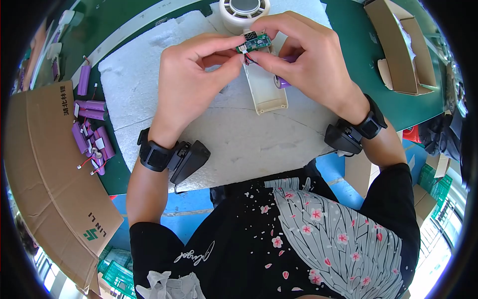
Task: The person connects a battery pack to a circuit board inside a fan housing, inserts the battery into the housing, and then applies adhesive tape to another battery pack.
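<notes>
Between my hands is a small green circuit board (pixel 260 43) with a black display piece (pixel 250 36) at its upper edge. My left hand (pixel 191 79) pinches its left end near a white plug with red and black wires (pixel 249 59). My right hand (pixel 318 62) grips the board's right side between thumb and index finger. A purple cylindrical battery (pixel 282 82) pokes out under the right hand, partly hidden by its curled fingers. Beneath the board lies the open cream handle shell (pixel 269 97) of a small fan, its round head (pixel 244 14) pointing away from me.
White foam sheet (pixel 224 139) covers much of the green table (pixel 343 25). Several purple batteries (pixel 92 109) with wires lie at the left, beside a large cardboard box (pixel 45 164). An open carton (pixel 406 55) stands at the far right. Both wrists wear black strapped devices (pixel 189 159).
</notes>
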`<state>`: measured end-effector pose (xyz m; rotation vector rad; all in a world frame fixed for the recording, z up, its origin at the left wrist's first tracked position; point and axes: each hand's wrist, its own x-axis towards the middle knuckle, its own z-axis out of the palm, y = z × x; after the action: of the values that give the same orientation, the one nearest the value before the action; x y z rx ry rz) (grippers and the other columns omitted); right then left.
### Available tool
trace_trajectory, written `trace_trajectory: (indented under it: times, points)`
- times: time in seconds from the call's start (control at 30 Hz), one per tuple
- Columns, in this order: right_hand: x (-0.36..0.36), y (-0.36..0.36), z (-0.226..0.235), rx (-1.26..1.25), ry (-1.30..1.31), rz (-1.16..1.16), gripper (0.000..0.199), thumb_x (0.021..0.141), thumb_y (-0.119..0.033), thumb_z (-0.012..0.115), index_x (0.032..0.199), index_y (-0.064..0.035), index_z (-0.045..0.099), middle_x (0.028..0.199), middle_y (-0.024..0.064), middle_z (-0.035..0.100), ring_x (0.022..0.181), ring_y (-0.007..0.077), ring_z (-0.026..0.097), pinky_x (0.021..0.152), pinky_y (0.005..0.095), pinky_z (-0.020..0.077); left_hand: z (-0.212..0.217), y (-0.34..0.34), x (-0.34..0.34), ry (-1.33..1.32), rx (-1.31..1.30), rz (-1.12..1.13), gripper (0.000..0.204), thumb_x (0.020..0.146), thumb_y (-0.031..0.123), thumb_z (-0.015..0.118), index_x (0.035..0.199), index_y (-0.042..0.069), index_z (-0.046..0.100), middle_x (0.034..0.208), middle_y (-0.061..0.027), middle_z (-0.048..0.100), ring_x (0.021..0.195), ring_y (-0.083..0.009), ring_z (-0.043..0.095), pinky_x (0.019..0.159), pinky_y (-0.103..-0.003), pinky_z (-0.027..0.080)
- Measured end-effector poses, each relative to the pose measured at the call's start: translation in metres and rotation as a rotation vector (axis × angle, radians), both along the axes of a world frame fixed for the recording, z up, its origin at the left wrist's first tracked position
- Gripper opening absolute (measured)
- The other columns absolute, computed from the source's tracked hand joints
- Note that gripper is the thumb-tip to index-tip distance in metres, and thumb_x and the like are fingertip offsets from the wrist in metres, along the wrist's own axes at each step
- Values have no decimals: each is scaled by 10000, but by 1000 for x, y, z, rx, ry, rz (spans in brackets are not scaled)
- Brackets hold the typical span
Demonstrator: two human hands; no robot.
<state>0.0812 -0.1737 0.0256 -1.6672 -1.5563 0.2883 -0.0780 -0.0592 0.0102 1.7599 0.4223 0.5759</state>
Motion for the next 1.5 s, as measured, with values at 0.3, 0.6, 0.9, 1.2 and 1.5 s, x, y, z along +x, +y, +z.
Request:
trace_trajectory:
  times: [0.3, 0.6, 0.9, 1.2, 1.5]
  points:
    - [1, 2, 1, 53, -51, 31, 301, 707, -83, 750, 996, -82, 664, 824, 30, 614, 490, 82, 534, 450, 192, 408, -3, -1, 0, -26, 86, 4, 272, 767, -49, 640, 1033, 5, 665, 942, -99, 660, 802, -136, 649, 718, -234, 533]
    - [1, 3, 0, 72, -72, 17, 289, 689, -78, 753, 968, -75, 678, 817, 32, 618, 487, 85, 526, 448, 194, 408, -3, -2, 2, -2, 109, 47, 260, 755, -17, 658, 1011, 25, 681, 901, -94, 670, 771, -127, 652, 704, -232, 538]
    - [6, 0, 20, -123, 66, 58, 199, 840, -124, 636, 1001, -9, 609, 868, 115, 621, 688, 184, 630, 591, 285, 497, -6, -3, 2, -58, 13, 51, 238, 766, -30, 636, 1000, -8, 668, 895, -77, 661, 769, -121, 637, 727, -230, 527]
    - [2, -1, 24, -143, 175, 5, 170, 755, -48, 681, 910, -11, 621, 824, 149, 601, 664, 269, 618, 588, 327, 495, -2, -5, 4, 61, -155, -43, 293, 759, -19, 634, 1045, -12, 569, 935, -40, 608, 786, -102, 591, 729, -242, 492]
    - [10, -3, 31, -122, 82, 129, 160, 751, -46, 675, 896, -15, 615, 824, 156, 596, 697, 310, 607, 610, 346, 490, -3, -8, 7, 37, -136, -88, 329, 763, -5, 631, 1079, 2, 541, 987, -38, 592, 791, -101, 577, 729, -243, 486]
